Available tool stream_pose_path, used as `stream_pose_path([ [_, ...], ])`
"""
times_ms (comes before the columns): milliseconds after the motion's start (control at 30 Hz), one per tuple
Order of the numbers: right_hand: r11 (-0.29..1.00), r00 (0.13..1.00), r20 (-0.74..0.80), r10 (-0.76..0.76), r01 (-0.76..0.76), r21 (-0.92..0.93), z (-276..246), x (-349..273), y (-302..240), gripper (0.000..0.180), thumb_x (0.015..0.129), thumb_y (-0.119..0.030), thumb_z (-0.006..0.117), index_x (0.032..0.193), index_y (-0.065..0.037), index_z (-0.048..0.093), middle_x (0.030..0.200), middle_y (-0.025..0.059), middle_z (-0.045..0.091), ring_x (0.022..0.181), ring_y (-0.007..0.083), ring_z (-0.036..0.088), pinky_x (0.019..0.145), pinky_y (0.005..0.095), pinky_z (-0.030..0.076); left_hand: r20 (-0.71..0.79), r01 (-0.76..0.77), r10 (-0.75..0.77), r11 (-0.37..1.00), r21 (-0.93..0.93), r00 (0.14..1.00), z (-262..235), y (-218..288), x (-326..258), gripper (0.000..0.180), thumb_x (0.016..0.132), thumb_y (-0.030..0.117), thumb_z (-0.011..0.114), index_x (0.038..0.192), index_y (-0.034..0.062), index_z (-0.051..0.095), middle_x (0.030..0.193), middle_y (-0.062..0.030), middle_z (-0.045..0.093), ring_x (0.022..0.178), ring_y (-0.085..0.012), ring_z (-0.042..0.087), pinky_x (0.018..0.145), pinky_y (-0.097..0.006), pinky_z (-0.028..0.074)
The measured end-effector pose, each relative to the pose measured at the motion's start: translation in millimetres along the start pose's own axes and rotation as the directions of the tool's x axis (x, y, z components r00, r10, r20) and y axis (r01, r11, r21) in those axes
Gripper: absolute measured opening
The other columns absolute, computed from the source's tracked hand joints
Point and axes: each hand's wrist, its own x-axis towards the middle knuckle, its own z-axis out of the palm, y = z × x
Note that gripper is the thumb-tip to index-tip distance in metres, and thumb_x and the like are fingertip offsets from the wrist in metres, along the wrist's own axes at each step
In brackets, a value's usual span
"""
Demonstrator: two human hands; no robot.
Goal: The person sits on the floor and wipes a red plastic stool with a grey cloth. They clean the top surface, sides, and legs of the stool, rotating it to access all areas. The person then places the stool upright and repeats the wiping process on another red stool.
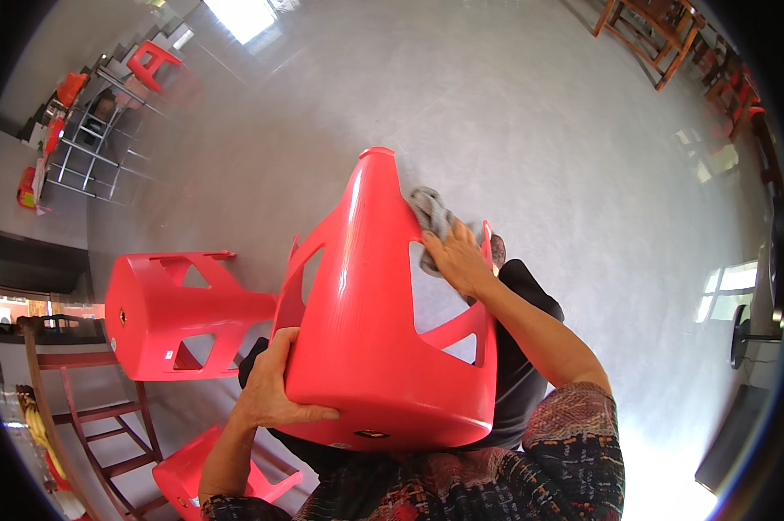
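A red plastic stool lies tipped across my lap, its seat toward me and its legs pointing away. My left hand clasps the stool's left side by the seat edge, thumb lying over the seat's rim. In my right hand is a grey cloth, pressed against the right edge of the stool's far leg, beside the side opening. Part of the cloth shows through that opening. Some of my right fingers are hidden behind the cloth and the stool.
On the floor to my left, another red stool lies on its side. A third red stool is lower left, near a dark wooden frame. A metal rack stands at the far left, wooden furniture at the far right.
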Motion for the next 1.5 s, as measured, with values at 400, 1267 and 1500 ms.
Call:
stream_pose_path([
  [400, 0.841, 0.938, -0.049, 0.343, -0.283, 0.462, 5.3, -8.9, 10.9, 0.059, 0.096, -0.049, 0.031, 0.139, -0.011, 0.045, 0.14, 0.019, 0.045, 0.135, 0.0388, 0.031, 0.112, 0.0462, 0.024, 0.013, -0.016, 0.016, 1.0, 0.004, 1.0, -0.3, 12.9, 3.7, 0.097, 0.049, 0.047, 0.091, 0.122, -0.002, 0.048, 0.111, -0.0164, 0.061, 0.103, -0.0314, 0.061, 0.089, -0.04, 0.048],
  [1267, 0.791, 0.801, 0.262, -0.539, 0.588, -0.169, -24.6, 104.5, -115.1, 0.034, 0.094, -0.034, 0.042, 0.109, -0.019, 0.068, 0.142, 0.0125, 0.045, 0.132, 0.0315, 0.038, 0.11, 0.0454, 0.03, -0.002, -0.136, 0.137, 0.987, 0.091, 0.991, -0.3, -4.7, -4.1, 0.083, 0.061, 0.06, 0.079, 0.106, -0.002, 0.047, 0.093, -0.0166, 0.052, 0.087, -0.0353, 0.054, 0.077, -0.044, 0.041],
  [1500, 0.537, 0.799, 0.361, -0.481, 0.594, -0.599, -12.8, 189.7, -67.9, 0.03, 0.095, -0.03, 0.041, 0.113, -0.022, 0.065, 0.128, 0.0038, 0.059, 0.114, 0.0301, 0.052, 0.094, 0.0458, 0.043, -0.058, -0.162, 0.17, 0.979, 0.12, 0.984, 4.4, -7.2, -3.1, 0.084, 0.06, 0.06, 0.079, 0.108, -0.002, 0.048, 0.095, -0.0171, 0.053, 0.089, -0.0363, 0.054, 0.078, -0.044, 0.041],
])
